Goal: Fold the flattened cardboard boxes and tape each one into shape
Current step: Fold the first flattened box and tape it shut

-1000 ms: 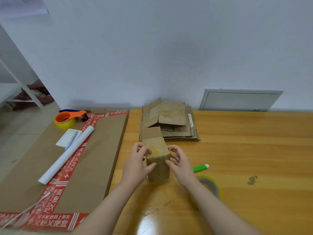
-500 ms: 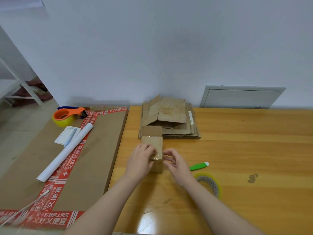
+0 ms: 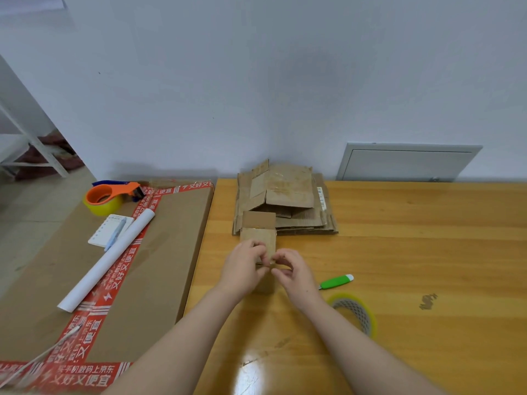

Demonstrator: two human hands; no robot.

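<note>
A small folded cardboard box (image 3: 259, 238) stands on the wooden table (image 3: 399, 252), one flap raised at its far end. My left hand (image 3: 242, 269) grips its near left side and my right hand (image 3: 291, 270) pinches its near edge from the right; the fingertips of both almost meet on top. Behind the box lies a stack of flattened cardboard boxes (image 3: 285, 199). A clear tape roll with a yellow rim (image 3: 356, 310) lies by my right forearm.
A green utility knife (image 3: 336, 281) lies right of my right hand. A large flat carton with red tape (image 3: 159, 266) lies to the left, carrying an orange tape dispenser (image 3: 111, 195), a notepad with a pen (image 3: 109, 232) and a white paper roll (image 3: 108, 260).
The box has moved away from me and lower on the table. Both hands slid from its sides to its near top edge, fingertips closing together.
</note>
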